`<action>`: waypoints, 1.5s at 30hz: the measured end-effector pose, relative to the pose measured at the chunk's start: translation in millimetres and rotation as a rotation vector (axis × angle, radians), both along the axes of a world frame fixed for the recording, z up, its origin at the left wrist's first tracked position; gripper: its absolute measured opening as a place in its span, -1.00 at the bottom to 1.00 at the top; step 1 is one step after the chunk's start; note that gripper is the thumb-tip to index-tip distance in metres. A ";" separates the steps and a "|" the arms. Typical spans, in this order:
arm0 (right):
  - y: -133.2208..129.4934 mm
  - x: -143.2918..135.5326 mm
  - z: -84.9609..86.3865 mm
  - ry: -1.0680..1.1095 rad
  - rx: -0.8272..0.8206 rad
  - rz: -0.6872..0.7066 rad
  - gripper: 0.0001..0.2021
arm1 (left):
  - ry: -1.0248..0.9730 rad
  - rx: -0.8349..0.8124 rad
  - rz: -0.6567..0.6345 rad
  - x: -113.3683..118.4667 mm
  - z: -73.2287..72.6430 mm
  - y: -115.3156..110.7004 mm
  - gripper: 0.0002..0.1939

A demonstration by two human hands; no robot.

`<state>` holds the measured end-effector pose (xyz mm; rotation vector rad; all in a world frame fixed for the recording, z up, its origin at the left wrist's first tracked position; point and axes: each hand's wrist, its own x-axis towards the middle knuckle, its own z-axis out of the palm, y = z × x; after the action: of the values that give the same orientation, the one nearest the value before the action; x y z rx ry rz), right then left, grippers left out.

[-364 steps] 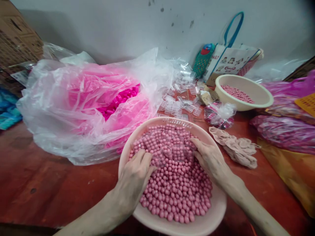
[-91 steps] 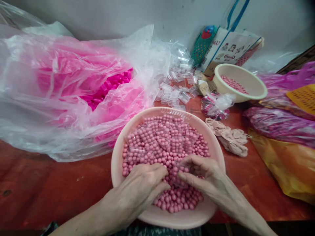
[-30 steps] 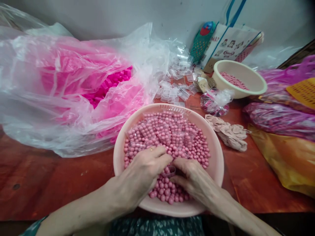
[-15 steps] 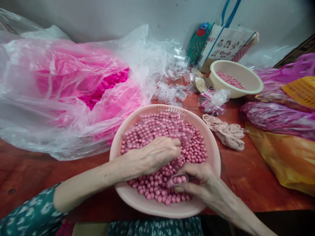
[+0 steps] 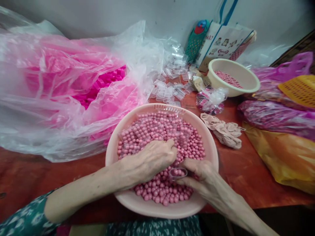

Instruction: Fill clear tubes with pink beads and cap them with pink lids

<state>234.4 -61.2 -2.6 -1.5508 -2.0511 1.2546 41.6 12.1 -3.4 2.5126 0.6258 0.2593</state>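
Observation:
A pale pink basin [image 5: 213, 150] stands before me, holding loose round pink beads [image 5: 159, 191]. At its far side, clear bead-filled sleeves [image 5: 145, 128] lie on top of them. My right hand [image 5: 203, 173] grips a clear plastic sleeve [image 5: 173, 173] between thumb and fingers; its oval mouth faces me and pink beads show inside. Just left of that sleeve, my left hand [image 5: 154, 157] is over the beads, its fingers curled together and pointing down. Whatever those fingertips may hold is hidden behind the hand.
Left of the basin spreads a large clear bag [image 5: 49, 131] with bright pink pieces inside. Empty clear sleeves [image 5: 167, 90] are scattered behind. A cream bowl [image 5: 251, 86] of beads, beige cloth [image 5: 226, 131] and a yellow bag [image 5: 283, 157] are to the right.
The view has shifted slightly, so the scene sits a little further left. The sleeve's mouth now looks rounder and more open. Both hands stay over the basin in nearly the same pose.

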 end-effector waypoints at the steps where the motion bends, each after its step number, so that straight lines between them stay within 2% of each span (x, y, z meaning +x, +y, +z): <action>1: 0.1 -0.1 0.6 0.007 0.011 -0.016 -0.93 | 0.037 -0.006 0.009 1.6 4.2 0.8 -0.76; 3: -0.9 -0.2 1.8 0.017 0.035 -0.084 -0.88 | 0.057 -0.037 0.004 0.7 12.9 2.0 -0.76; 7: -7.1 -5.0 5.7 0.062 0.054 -0.194 -0.88 | -0.154 -0.224 0.093 -12.7 24.5 -4.3 -0.88; 9: -9.6 -10.3 9.3 0.085 0.071 -0.168 -0.91 | -0.150 -0.391 0.119 -17.4 24.3 -12.2 -0.92; 11: -10.0 -15.1 13.1 0.101 0.103 -0.135 -0.96 | -0.110 -0.554 0.151 -18.2 20.3 -20.6 -0.87; 13: -8.7 -18.0 15.5 0.116 0.150 -0.133 -0.94 | -0.103 -0.623 0.239 -17.3 15.0 -27.2 -0.85; 16: -6.2 -19.2 14.5 0.159 0.230 -0.132 -0.75 | -0.140 -0.596 0.344 -18.8 9.9 -32.5 -0.87; 20: -5.7 -17.9 7.1 0.162 0.285 -0.089 -0.66 | -0.189 -0.491 0.312 -32.9 6.9 -40.4 -0.88; 25: 9.5 -9.7 8.7 0.145 0.328 -0.021 -0.77 | -0.173 -0.281 0.309 -62.4 -9.5 -62.0 -0.51; 28: 37.8 -9.1 23.8 0.086 0.369 -0.055 -0.85 | -0.093 -0.196 0.308 -72.5 -16.8 -71.2 -0.45; 30: 63.4 -15.3 36.5 0.018 0.384 -0.044 -0.87 | -0.057 -0.157 0.272 -69.5 -16.0 -70.7 -0.40; 33: 106.4 -37.7 52.2 -0.092 0.490 -0.002 -0.87 | 0.101 -0.138 0.284 -49.3 -12.4 -60.8 -0.37; 36: 152.0 -75.0 60.9 -0.229 0.755 0.085 -0.83 | 0.330 -0.082 0.370 -25.7 -15.9 -50.3 -0.53; 38: 183.9 -103.6 61.9 -0.256 0.823 0.110 -0.78 | 0.256 -0.002 0.400 -20.5 -18.5 -47.5 -0.59; 41: 231.7 -141.6 53.5 -0.333 0.859 0.177 -0.77 | -0.150 0.068 0.481 -36.9 -8.4 -41.5 -0.74; 42: 246.2 -151.4 48.0 -0.371 0.850 0.202 -0.83 | -0.296 0.095 0.552 -47.8 -1.1 -35.1 -0.79; 43: 259.3 -159.6 41.6 -0.413 0.832 0.225 -0.79 | -0.363 0.118 0.689 -60.6 6.7 -25.0 -0.80; 45: 279.9 -171.9 27.7 -0.507 0.775 0.266 -0.71 | -0.333 0.179 0.970 -89.2 19.0 6.9 -0.83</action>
<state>62.5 218.7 25.0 -1.3000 -2.6494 0.0213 -47.6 19.0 15.5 2.0394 1.6776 1.0806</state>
